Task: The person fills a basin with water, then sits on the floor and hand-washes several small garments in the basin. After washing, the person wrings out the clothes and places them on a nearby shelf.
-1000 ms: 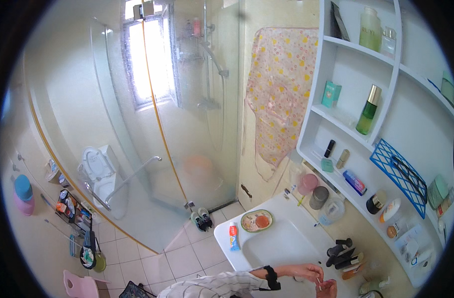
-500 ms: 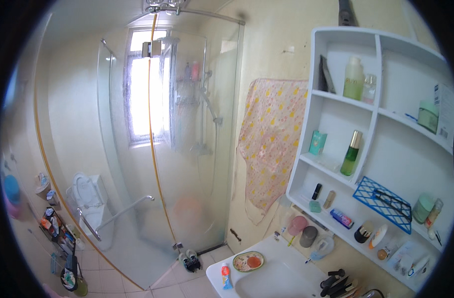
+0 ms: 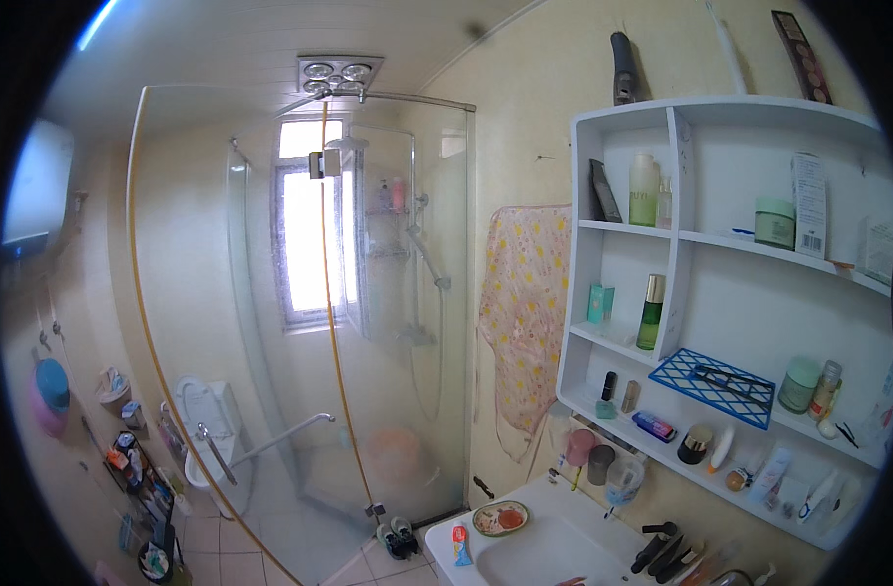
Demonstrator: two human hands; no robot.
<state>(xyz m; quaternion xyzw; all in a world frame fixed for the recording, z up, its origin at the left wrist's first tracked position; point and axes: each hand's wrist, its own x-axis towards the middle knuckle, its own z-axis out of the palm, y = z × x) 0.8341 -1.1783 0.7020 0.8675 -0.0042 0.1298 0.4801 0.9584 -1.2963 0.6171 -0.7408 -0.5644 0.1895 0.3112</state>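
Observation:
Neither my left hand nor my right hand can be made out. A small reddish sliver at the lower edge of the white washbasin (image 3: 525, 565) is too little to name. On the basin's left rim lie a red and blue tube (image 3: 461, 544) and an oval soap dish (image 3: 487, 530) with an orange-brown soap bar (image 3: 510, 519) in it. A dark faucet (image 3: 652, 547) stands on its right side. Pink (image 3: 579, 447) and grey (image 3: 600, 465) cups and a clear cup (image 3: 624, 481) are along the wall behind the basin.
A white wall shelf (image 3: 672, 225) holds bottles, jars and a blue lattice rack (image 3: 715, 388). A patterned cloth (image 3: 527, 322) hangs beside it. Left of this stands a glass shower enclosure (image 3: 398, 342), with dark shoes (image 3: 398, 539) at its foot. A toilet (image 3: 210, 420) shows through the glass.
The view has tilted upward, bringing in more of the ceiling, the heat lamp and the shelf's top. The reddish sliver has appeared at the basin's lower edge.

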